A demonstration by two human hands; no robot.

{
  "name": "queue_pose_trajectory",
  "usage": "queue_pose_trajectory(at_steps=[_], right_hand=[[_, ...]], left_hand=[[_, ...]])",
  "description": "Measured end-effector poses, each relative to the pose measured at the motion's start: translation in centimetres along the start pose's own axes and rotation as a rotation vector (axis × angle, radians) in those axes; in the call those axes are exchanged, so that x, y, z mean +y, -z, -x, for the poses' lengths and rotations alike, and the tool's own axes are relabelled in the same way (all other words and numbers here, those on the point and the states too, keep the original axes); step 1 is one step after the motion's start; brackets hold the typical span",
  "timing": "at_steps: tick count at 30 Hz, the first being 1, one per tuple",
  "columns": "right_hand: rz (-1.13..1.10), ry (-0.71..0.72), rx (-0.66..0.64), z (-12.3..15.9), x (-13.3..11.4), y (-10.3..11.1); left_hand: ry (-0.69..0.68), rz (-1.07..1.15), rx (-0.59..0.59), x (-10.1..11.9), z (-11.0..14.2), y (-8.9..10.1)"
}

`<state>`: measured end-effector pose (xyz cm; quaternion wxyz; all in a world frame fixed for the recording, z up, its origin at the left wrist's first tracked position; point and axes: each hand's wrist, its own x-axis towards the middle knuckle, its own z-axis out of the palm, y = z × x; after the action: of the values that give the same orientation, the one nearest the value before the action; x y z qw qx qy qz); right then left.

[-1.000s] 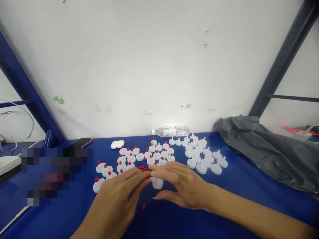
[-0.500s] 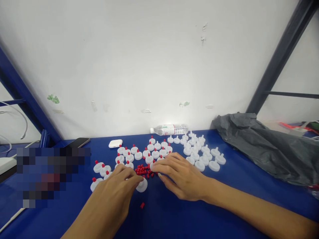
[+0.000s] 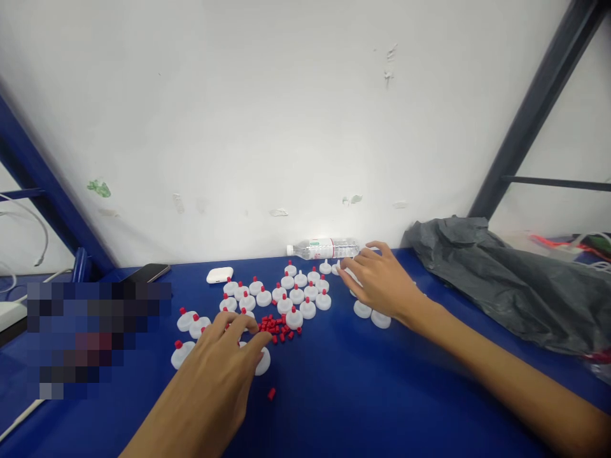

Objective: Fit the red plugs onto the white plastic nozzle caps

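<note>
My left hand is low over the table with its fingers curled round a white spouted lid, whose top the fingers hide. Close beyond its fingertips lies a pile of small red caps, and a single red cap rests nearer to me. White lids with red tips stand in a group behind the pile. My right hand reaches over plain white spouted lids at the right, its fingers apart and nothing visibly held. It hides most of that group.
A clear plastic bottle lies along the wall. A white earbud case and a dark phone are at the back left. Grey plastic sheeting covers the right side of the blue table.
My right hand has moved from beside the red caps to the back right, over the plain lids. My left hand's lid has shifted slightly left. A red-tipped lid stands uncovered by the pile.
</note>
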<state>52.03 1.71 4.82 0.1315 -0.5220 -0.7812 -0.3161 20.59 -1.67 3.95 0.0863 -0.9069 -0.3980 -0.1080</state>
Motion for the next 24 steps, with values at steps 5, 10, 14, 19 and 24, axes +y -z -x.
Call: queue_pose_trajectory(at_steps=[5, 10, 14, 19, 24], right_hand=[[0.080, -0.100, -0.198, 0.3, 0.7, -0.7], [-0.061, -0.148, -0.289, 0.2, 0.9, -1.1], [-0.213, -0.188, -0.317, 0.2, 0.9, -1.5], [-0.274, -0.153, -0.259, 0.3, 1.3, -1.7], [-0.357, -0.035, -0.009, 0.3, 0.5, -0.5]], left_hand=[[0.081, -0.056, -0.119, 1.8, 1.2, 0.2], [0.133, -0.038, -0.324, 2.9, 0.9, -0.4], [0.086, -0.033, -0.295, 3.0, 0.4, -1.1], [0.103, -0.012, -0.323, 3.4, 0.3, -0.3], [0.090, 0.015, -0.343, 3.5, -0.1, 1.2]])
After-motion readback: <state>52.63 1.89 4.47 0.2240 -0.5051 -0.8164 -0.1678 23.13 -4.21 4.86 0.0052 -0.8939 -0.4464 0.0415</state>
